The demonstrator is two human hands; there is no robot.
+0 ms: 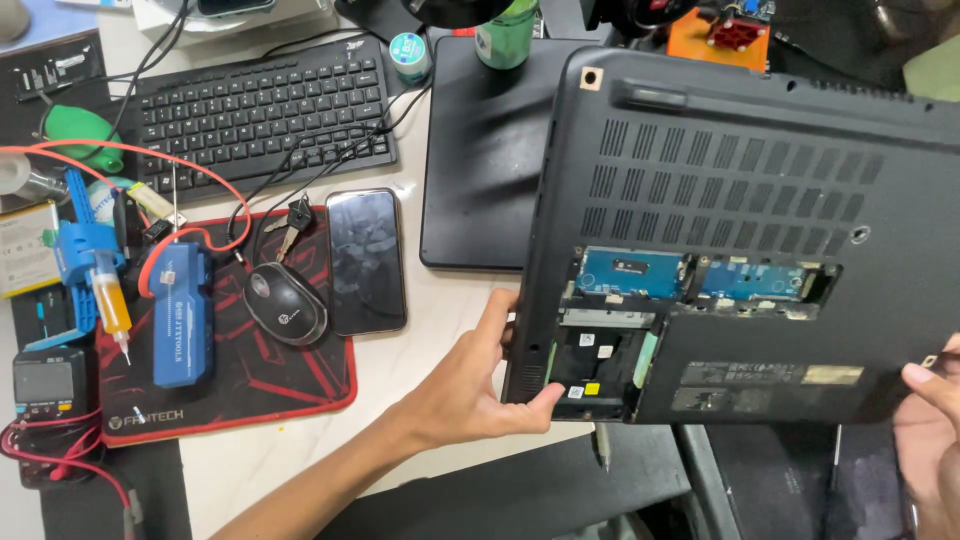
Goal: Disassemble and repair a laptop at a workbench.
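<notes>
Hands steady a black laptop (740,240) turned underside up above the worktop (450,320): the left hand (480,385) has its fingers clenched on the near left corner, the right hand (930,420) pinches the right edge. One service cover is already off, baring blue boards (632,273); the main bottom panel remains on.

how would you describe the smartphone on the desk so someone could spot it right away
Start at the black keyboard at the top left of the desk, then drop to the red-edged mouse pad below it. The smartphone lies flat along that pad's right edge, just right of the black mouse. Unlike its neighbours, it is a slim dark rectangle with a glossy, reflective screen.
</notes>
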